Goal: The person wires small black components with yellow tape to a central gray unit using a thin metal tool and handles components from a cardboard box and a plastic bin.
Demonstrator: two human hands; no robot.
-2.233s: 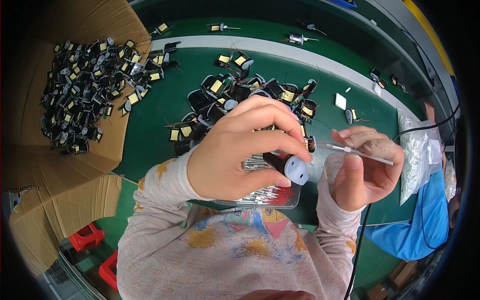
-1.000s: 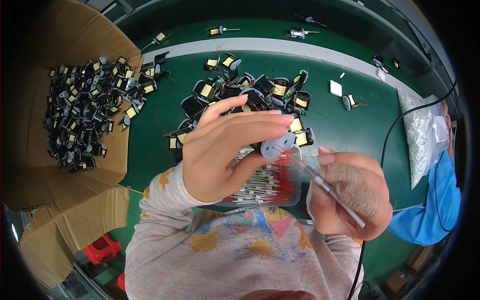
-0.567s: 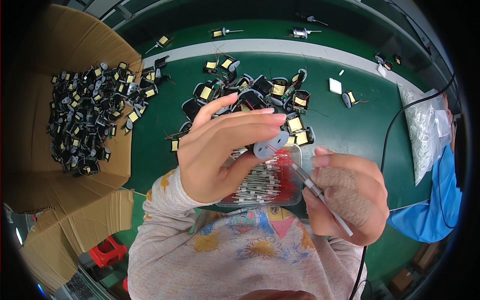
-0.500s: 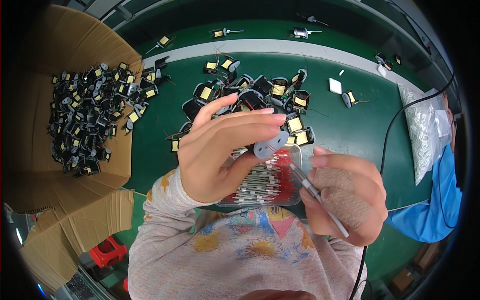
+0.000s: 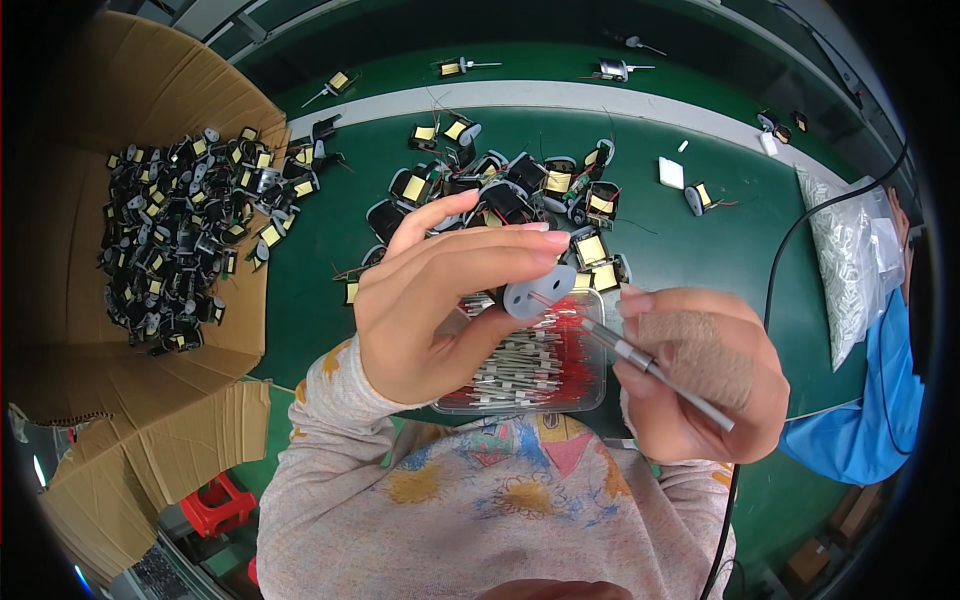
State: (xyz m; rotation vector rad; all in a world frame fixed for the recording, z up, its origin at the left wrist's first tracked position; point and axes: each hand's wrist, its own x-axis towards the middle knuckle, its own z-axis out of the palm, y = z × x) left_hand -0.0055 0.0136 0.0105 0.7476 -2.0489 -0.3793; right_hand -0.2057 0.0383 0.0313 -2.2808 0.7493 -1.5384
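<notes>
Grey cap [image 5: 540, 292]: I've got the left hand [image 5: 425, 315] pinching it.
Tube [image 5: 655, 369]: right hand [image 5: 715, 375] grips it, tip near the cap.
Tray [image 5: 520, 409]: beneath, red wires [image 5: 575, 372] inside!

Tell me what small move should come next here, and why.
Probably ease the right hand toward the grey cap in the left hand: red wire shows at the cap's face, and the thin tube in the right hand points at it with a gap between.
</notes>
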